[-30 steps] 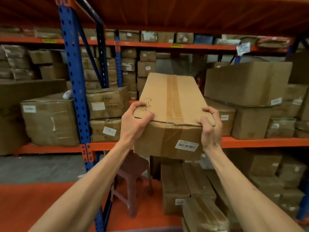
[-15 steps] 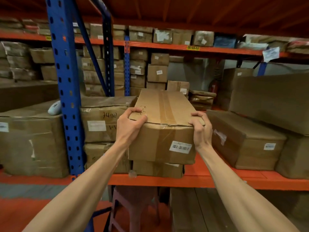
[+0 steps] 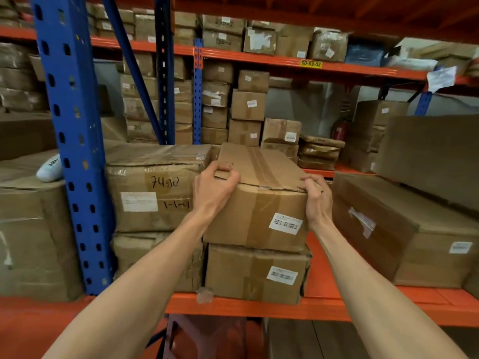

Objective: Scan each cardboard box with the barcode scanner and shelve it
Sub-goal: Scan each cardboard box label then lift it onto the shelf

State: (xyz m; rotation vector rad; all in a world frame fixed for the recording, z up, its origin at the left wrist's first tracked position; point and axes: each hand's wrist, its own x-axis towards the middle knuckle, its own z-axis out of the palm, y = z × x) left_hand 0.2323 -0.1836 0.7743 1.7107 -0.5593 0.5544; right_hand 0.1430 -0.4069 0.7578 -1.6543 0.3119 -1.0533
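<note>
1. Head view: the landmark is the blue upright [image 3: 75, 156] of the rack, standing at the left with rows of punched holes down its face.
2. To the right of the blue upright, an orange shelf [image 3: 259, 308] runs across the frame, its front beam carrying cardboard boxes.
3. The cardboard box [image 3: 259, 203], taped along its top and bearing a white barcode label [image 3: 285, 223] on its near face, sits to the right of the upright on top of a lower box [image 3: 256, 273] that carries its own barcode label.
4. The left hand [image 3: 215, 187] grips the box's near left top corner, fingers curled over the edge; the right hand [image 3: 316, 195] grips the near right top corner the same way. Both hands are closed on the box.
5. Between the upright and the held box stands a box marked "74 90" [image 3: 155, 187] in black pen, with another crushed box beneath it.
6. Just left of the upright, a white barcode scanner [image 3: 49, 168] lies on top of a large wrapped box [image 3: 33, 229], well apart from both hands.
7. Far right of the upright, a long box [image 3: 404, 229] lies on the same shelf with a larger one behind and above it.
8. Above, a second orange beam carries a yellow tag [image 3: 311, 64] and more boxes; stacked cartons fill the racks behind.
9. Below the shelf, the top of a reddish plastic stool [image 3: 207, 338] shows.
</note>
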